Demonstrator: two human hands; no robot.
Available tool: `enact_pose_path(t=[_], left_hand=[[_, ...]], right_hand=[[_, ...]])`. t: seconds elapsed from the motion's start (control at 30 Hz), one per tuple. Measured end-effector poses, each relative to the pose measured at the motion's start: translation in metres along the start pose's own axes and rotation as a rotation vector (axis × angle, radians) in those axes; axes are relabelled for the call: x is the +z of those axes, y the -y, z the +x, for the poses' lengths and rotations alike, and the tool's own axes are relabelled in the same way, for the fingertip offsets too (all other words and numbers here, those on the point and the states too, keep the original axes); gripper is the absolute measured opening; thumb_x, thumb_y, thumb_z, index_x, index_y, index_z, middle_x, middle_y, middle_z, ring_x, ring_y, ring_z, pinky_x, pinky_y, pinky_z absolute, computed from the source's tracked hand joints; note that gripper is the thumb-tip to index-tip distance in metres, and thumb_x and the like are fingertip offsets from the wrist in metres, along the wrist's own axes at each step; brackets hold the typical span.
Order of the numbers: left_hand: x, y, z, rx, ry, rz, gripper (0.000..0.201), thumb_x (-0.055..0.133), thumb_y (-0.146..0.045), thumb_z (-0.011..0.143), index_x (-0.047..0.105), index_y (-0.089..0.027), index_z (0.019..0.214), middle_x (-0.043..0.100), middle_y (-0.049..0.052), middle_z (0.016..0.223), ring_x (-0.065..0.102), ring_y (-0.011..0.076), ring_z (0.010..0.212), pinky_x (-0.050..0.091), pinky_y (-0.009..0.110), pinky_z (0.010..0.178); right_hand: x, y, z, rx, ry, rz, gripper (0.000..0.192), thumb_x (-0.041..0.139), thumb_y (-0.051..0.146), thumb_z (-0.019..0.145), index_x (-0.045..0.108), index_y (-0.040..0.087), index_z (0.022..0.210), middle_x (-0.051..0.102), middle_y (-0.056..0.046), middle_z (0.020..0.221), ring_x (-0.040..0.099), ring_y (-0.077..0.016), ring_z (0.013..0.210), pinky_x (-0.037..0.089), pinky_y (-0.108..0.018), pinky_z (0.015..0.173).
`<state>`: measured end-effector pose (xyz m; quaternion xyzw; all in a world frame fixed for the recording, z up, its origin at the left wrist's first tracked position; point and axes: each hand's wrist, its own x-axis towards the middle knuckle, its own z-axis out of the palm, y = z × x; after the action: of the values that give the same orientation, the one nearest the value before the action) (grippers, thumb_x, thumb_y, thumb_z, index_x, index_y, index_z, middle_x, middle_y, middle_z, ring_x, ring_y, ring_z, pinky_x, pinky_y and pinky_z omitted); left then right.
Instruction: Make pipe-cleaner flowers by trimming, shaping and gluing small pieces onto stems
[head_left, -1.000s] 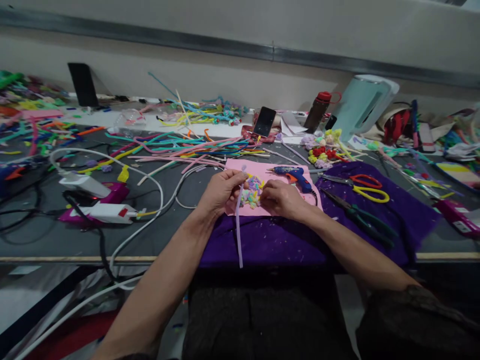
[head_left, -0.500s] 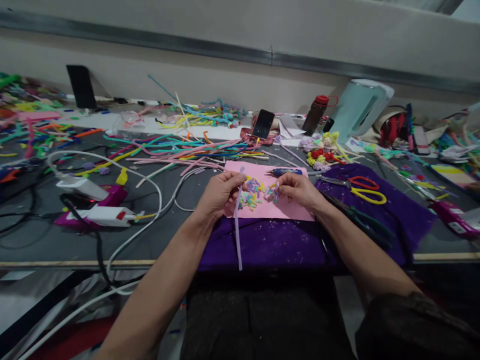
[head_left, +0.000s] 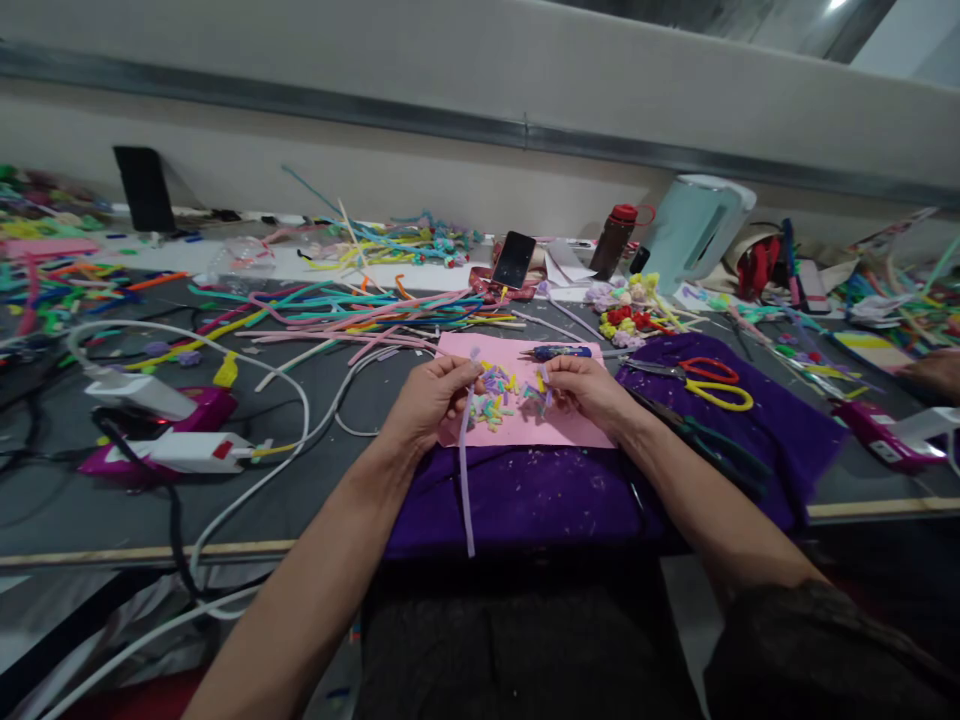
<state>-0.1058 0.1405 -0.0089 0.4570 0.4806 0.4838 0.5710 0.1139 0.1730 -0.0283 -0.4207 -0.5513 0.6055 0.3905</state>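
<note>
Surroundings by the clock

Watching remotely, I read positions from the centre of my view. Near 10 o'clock: a black phone (head_left: 142, 190), tilted. Near 1: a second phone (head_left: 514, 260), propped. Near 2: a red-capped bottle (head_left: 609, 250) beside a pale teal kettle (head_left: 686, 235). Near 9: white adapters (head_left: 191, 453) on magenta socket blocks (head_left: 211, 405).

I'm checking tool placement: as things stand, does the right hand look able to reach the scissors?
Probably yes. The scissors lie uncovered on the purple cloth, to the right hand's right. That hand seems to pinch small fuzzy pieces, so its grip may need freeing first.
</note>
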Motion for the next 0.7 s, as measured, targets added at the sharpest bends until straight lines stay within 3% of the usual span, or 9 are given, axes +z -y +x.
enact_pose_path(t=[0.17,0.4,0.53,0.7], left_hand=[[0.001,0.0,-0.001,0.007,0.021,-0.024,0.026,0.067,-0.037,0.067,0.056,-0.013,0.066,0.058,-0.003,0.055,0.036,0.0009,0.033,0.024,0.014,0.031],[0.002,0.002,-0.001,-0.037,0.048,-0.022,0.027,0.067,-0.038,0.067,0.056,-0.014,0.065,0.049,-0.006,0.043,0.035,0.0021,0.03,0.027,0.014,0.031],[0.005,0.004,-0.001,-0.044,0.062,-0.055,0.027,0.069,-0.037,0.066,0.056,-0.013,0.066,0.053,-0.004,0.048,0.034,0.001,0.03,0.027,0.014,0.03],[0.004,0.004,-0.001,-0.039,0.07,-0.045,0.026,0.067,-0.037,0.068,0.056,-0.013,0.065,0.047,-0.006,0.041,0.035,0.0019,0.03,0.027,0.014,0.031]], right_hand=[[0.006,0.001,-0.004,-0.022,0.021,-0.037,0.018,0.061,0.032,0.07,0.052,0.017,0.069,0.052,0.006,0.049,0.04,-0.0051,0.035,0.028,-0.018,0.035],[0.014,0.002,-0.007,-0.278,-0.032,-0.316,0.016,0.06,0.03,0.072,0.054,0.016,0.07,0.051,0.005,0.06,0.044,-0.0066,0.05,0.034,-0.019,0.048],[0.011,-0.001,-0.004,-0.311,-0.016,-0.355,0.012,0.058,0.027,0.073,0.057,0.015,0.073,0.055,0.003,0.065,0.048,-0.0081,0.056,0.037,-0.021,0.053],[0.004,-0.007,-0.001,-0.335,-0.057,-0.401,0.008,0.059,0.023,0.072,0.058,0.015,0.073,0.054,0.003,0.063,0.046,-0.0075,0.054,0.036,-0.021,0.052]])
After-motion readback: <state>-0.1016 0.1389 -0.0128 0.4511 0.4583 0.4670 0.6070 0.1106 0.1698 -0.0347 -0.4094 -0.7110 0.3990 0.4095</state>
